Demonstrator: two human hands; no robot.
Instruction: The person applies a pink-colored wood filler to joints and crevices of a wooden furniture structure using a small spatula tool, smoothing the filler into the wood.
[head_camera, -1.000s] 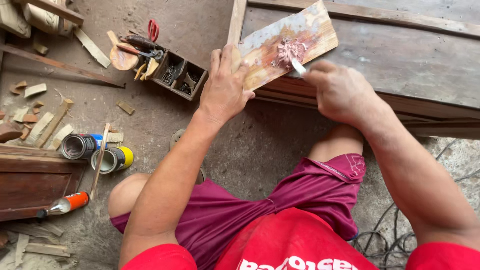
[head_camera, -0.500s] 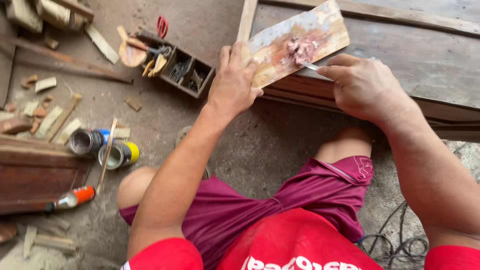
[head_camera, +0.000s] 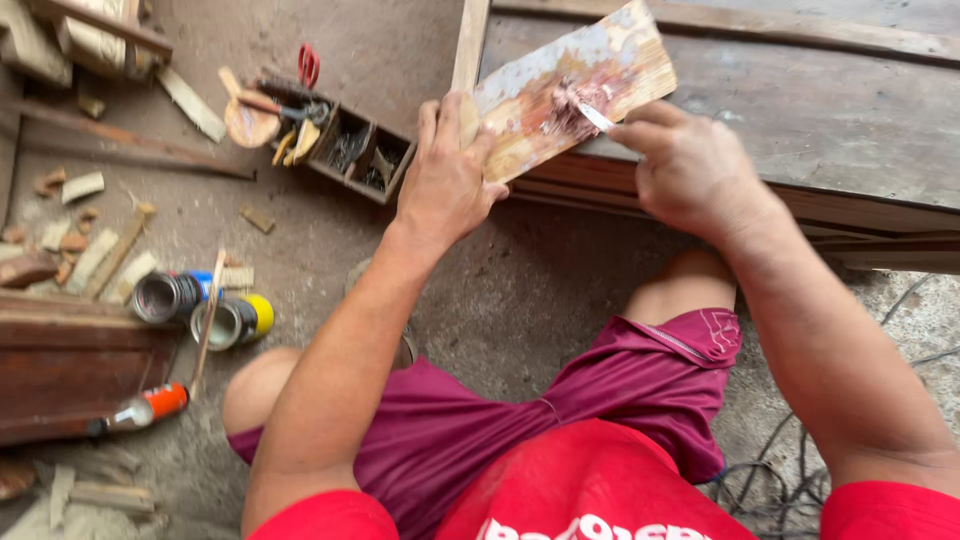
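My left hand (head_camera: 447, 180) grips the near end of a small wooden board (head_camera: 575, 85) smeared with pinkish-brown putty, holding it tilted over the edge of a large dark wooden panel (head_camera: 830, 110). My right hand (head_camera: 690, 170) holds a thin metal putty knife (head_camera: 594, 117) whose blade tip rests in the blob of putty on the board. I am seated on the floor in maroon shorts and a red shirt.
Two open cans (head_camera: 200, 308) with a stick across them lie at the left, beside an orange-capped tube (head_camera: 140, 410). A small wooden tool box (head_camera: 355, 155), red-handled pliers (head_camera: 308, 65), wood offcuts (head_camera: 90, 250) and a dark wooden piece (head_camera: 70, 360) litter the concrete floor. Cables (head_camera: 790, 490) lie at lower right.
My right hand has moved up and brought the knife tip back onto the putty on the board. My left hand has kept its hold on the board.
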